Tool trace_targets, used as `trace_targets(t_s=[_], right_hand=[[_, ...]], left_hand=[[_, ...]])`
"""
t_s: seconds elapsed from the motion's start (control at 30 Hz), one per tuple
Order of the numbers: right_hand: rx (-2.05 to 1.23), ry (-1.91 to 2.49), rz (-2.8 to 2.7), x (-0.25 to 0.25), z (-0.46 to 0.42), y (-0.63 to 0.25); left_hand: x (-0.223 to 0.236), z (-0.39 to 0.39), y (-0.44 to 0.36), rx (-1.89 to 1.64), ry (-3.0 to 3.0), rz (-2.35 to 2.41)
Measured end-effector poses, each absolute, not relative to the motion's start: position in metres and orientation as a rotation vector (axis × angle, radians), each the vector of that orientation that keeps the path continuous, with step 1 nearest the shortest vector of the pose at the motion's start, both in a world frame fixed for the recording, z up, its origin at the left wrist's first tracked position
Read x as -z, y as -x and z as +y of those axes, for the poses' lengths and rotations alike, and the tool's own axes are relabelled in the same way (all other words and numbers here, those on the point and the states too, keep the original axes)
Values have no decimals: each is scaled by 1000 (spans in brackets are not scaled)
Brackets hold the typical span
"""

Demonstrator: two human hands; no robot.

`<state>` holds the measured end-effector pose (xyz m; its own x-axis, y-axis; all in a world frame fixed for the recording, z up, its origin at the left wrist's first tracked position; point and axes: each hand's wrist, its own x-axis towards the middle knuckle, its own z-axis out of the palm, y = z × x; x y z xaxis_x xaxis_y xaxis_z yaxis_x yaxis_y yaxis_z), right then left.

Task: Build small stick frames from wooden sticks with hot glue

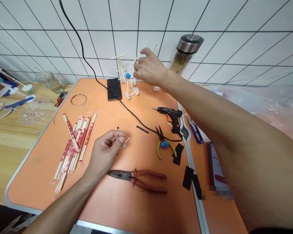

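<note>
- Stick-built model with small wheels (130,88) stands near far edge of the orange table (136,208), at about twelve o'clock. It looks light and fragile, with thin glued joints, so I judge the safest hold is on its thickest stick, not on wheels or blue ball.
- Right hand (147,67) is over the model at about one o'clock. Its fingers are released and half curled, and seem to grasp nothing; I cannot tell if they touch the model.
- Left hand (104,151) is at table centre, with fingers clenched in a small pinch.
- Chopsticks in printed paper wrappers (73,143) lie in a loose pile at nine o'clock (they look stiff but slippery inside the plastic).
- Red-handled pliers (136,178) lie at six o'clock, just beside the left hand.
- Glass bottle with steel lid (183,57) at one o'clock contains dried leaves, perhaps tea.
- Glass jar (48,82) stands on the wooden surface (12,169) at ten o'clock; its content is hard to tell.
- Short wooden stick (127,140) is held in the left hand's pinch, and one end shows past the fingertips. It seems stiff, light and easy to drop.
</note>
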<state>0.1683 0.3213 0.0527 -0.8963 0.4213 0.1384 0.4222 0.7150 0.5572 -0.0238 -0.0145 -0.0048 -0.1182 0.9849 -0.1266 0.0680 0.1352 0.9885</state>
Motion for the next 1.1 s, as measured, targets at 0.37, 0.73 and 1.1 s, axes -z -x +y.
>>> trace_targets(t_s=[0.37, 0.73, 1.1], right_hand=[[997, 655, -2901, -50, 325, -165], [680, 810, -2973, -61, 315, -166], [625, 759, -3005, -62, 320, -161]], left_hand=[[4, -16, 23, -1147, -1124, 1402], [4, -15, 21, -1140, -1111, 1404], [3, -16, 20, -1135, -1106, 1409]])
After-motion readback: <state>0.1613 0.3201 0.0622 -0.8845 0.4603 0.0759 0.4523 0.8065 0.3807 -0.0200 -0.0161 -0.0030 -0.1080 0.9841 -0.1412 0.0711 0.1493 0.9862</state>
